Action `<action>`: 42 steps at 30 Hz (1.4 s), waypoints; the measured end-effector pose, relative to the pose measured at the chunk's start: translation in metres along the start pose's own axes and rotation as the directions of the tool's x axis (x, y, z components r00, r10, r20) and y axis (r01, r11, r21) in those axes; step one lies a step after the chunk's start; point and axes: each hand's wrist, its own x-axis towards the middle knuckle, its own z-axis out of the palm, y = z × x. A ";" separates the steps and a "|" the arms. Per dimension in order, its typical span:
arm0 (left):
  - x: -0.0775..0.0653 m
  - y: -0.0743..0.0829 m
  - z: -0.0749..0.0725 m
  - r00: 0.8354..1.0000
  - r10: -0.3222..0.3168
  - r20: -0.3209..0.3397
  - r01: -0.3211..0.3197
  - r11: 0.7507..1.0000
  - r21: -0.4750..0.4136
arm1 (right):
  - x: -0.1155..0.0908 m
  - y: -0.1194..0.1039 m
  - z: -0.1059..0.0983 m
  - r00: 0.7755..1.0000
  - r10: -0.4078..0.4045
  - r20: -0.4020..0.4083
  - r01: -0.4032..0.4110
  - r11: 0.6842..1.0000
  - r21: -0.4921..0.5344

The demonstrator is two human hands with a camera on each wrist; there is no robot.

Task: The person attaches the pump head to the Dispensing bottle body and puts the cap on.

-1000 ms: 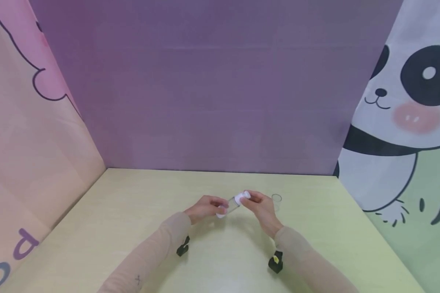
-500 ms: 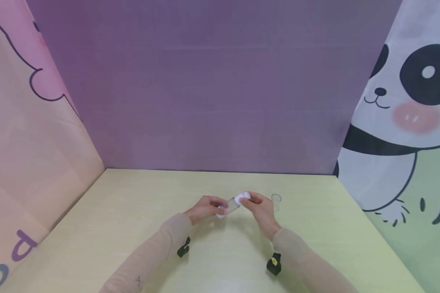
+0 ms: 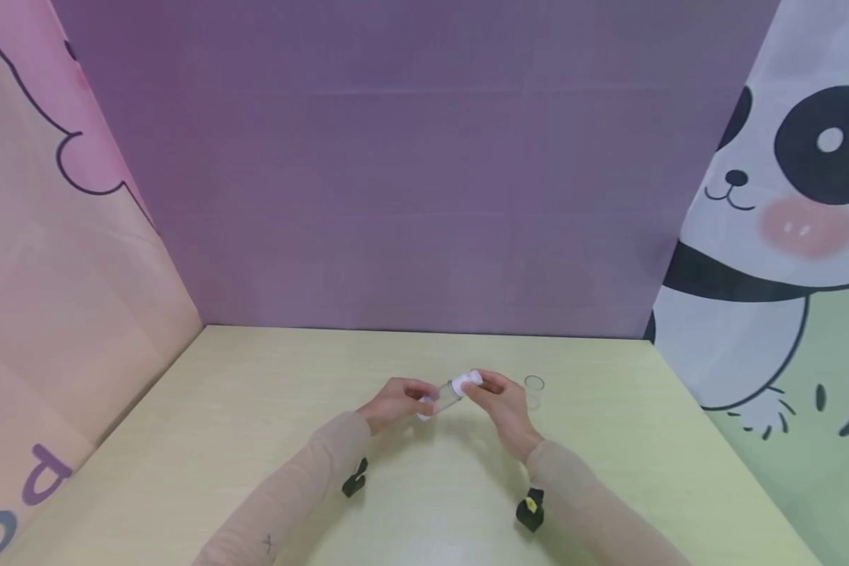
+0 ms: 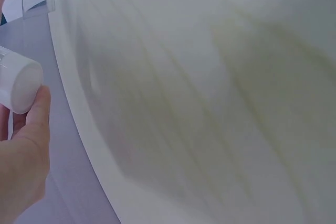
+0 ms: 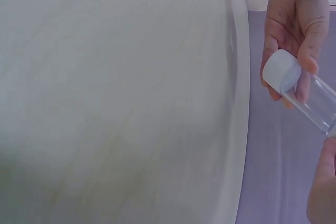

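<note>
A small clear bottle [image 3: 448, 396] with white ends is held tilted above the table, its right end higher. My left hand [image 3: 395, 402] grips the lower end, where a white base [image 5: 281, 71] shows between thumb and fingers in the right wrist view. At the upper end my right hand [image 3: 504, 405] pinches the white top [image 3: 466, 383] between thumb and fingers. The exact shape of that top is partly hidden by the fingers. No contents can be made out through the clear wall. Just beyond the right hand, a clear cylindrical cap [image 3: 534, 385] stands on the table.
The pale wooden table [image 3: 269, 377] ends at a purple backdrop [image 3: 424, 196]. Printed side panels, one with a panda [image 3: 736, 330], flank it. Black wrist mounts [image 3: 531, 511] hang beneath both sleeves.
Both hands keep their hold on the bottle in nearly the same place. The right hand's fingers and the white top have shifted very slightly downward.
</note>
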 end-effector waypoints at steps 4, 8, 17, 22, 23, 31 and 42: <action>0.001 -0.002 0.001 1.000 -0.008 -0.007 0.008 1.000 0.008 | 0.001 0.001 -0.004 0.999 -0.023 0.048 0.024 1.000 -0.009; 0.001 -0.003 0.002 1.000 -0.015 -0.019 0.015 1.000 0.002 | 0.000 -0.001 -0.007 0.996 -0.047 0.082 0.048 0.999 -0.013; -0.005 -0.001 0.006 0.998 -0.036 -0.051 0.033 0.998 -0.048 | 0.002 -0.004 -0.025 0.987 -0.053 0.154 0.058 0.998 -0.027; -0.006 -0.003 0.008 0.997 -0.052 -0.057 0.049 0.998 -0.049 | 0.005 -0.011 -0.044 0.992 -0.050 0.113 0.061 0.993 -0.101; -0.006 -0.004 0.008 0.997 -0.050 -0.058 0.048 0.998 -0.050 | 0.005 -0.012 -0.048 0.994 -0.050 0.094 0.062 0.990 -0.128; -0.008 -0.003 0.012 0.998 -0.019 -0.068 0.015 0.998 -0.066 | 0.014 -0.023 -0.087 0.997 -0.076 0.010 0.075 0.957 -0.279; -0.010 -0.001 0.015 0.997 -0.017 -0.076 0.013 0.998 -0.062 | 0.027 -0.005 -0.121 0.996 -0.044 0.078 0.070 0.926 -0.371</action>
